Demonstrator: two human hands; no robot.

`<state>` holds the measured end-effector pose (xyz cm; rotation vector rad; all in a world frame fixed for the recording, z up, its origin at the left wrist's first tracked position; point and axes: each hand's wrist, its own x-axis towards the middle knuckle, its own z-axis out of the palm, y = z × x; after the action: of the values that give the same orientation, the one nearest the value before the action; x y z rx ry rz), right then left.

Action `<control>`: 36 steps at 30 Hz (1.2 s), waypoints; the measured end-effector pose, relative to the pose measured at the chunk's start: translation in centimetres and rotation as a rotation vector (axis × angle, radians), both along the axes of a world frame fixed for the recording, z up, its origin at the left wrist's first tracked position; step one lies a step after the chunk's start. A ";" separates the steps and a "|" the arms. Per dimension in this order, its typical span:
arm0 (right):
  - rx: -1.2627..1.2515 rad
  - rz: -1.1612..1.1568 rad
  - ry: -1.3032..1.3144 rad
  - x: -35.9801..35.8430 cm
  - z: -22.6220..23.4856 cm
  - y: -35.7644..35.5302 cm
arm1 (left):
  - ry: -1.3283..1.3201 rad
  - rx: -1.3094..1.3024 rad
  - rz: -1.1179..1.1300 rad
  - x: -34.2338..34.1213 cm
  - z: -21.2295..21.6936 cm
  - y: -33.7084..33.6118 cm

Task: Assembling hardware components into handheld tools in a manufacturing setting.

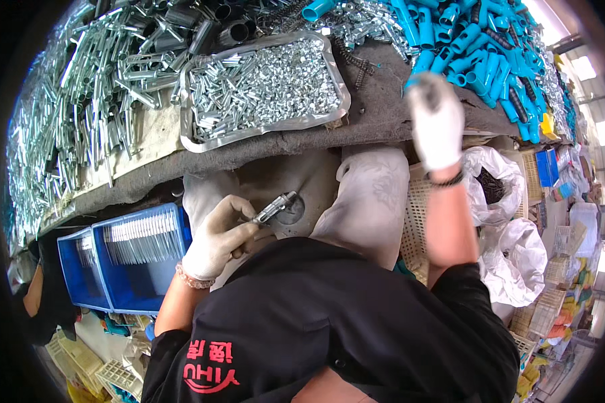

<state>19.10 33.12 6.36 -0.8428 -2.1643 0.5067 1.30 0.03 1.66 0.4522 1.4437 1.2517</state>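
Metal tube piece [275, 207], small & shiny, sits pinched in left hand [216, 238], low in front of person's lap. Left hand, in white glove, is closed on it. Right hand [435, 121], also gloved, reaches up by blue plastic tubes [477, 57]; blurry, can't tell if it's open. Tray of tiny metal bits [262, 87] lies on table, blue bin [124, 262] on left.

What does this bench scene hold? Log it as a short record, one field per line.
left hand: gloved, holds a small metal part over the lap
right hand: gloved, blurred, raised at the pile of blue plastic sleeves
tray: metal tray filled with small silver pieces
bench left: heap of silver metal rods
below bench: blue bin with metal rods laid in a row
right side: white bags
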 end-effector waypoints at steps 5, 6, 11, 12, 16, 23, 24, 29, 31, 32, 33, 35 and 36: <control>0.814 0.182 -0.700 1.2 0.9 15.4 | -0.050 0.035 -0.041 0.2 -0.1 0.2; 0.839 0.258 -0.776 1.1 -0.1 17.1 | -0.068 0.052 -0.063 0.1 -0.1 0.2; 0.356 0.367 -0.320 -0.4 2.2 9.6 | -0.154 0.130 0.072 -0.6 -0.5 -1.8; 0.223 0.475 -0.221 -0.9 2.1 5.8 | -0.175 0.133 0.094 -0.8 -0.5 -2.1; -0.144 0.806 -0.343 -0.8 0.4 -5.1 | -0.118 0.024 0.135 -1.3 -0.4 -2.0; -1.268 0.550 -0.001 -1.0 -4.7 -9.1 | -0.125 -0.015 0.090 -1.5 -0.7 -2.4; -1.269 0.548 -0.002 -1.2 -4.7 -9.4 | -0.094 -0.031 0.045 -1.6 -0.7 -2.4; -1.403 0.546 -0.057 -2.1 -5.5 -9.6 | -0.076 -0.008 0.002 -1.8 -1.4 -2.6; -1.344 0.585 -0.088 -2.1 -5.5 -9.6 | -0.084 0.016 0.000 -1.9 -1.4 -2.5; -1.340 0.586 -0.090 -2.2 -5.4 -10.0 | -0.117 0.002 -0.019 -1.8 -0.9 -2.2; -1.358 0.590 -0.124 -2.4 -5.2 -10.7 | -0.147 -0.012 -0.040 -1.7 -0.6 -2.0; -1.208 0.715 -0.181 -2.6 -5.9 -12.2 | -0.194 -0.031 -0.077 -1.4 -0.4 -1.8; -1.111 0.754 -0.142 -2.5 -6.6 -12.9 | -0.242 -0.047 -0.119 -1.5 -0.3 -1.6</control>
<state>16.60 20.18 -0.27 -0.5243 -2.1941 2.1943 -0.23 -1.55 1.37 0.3364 1.2213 1.1335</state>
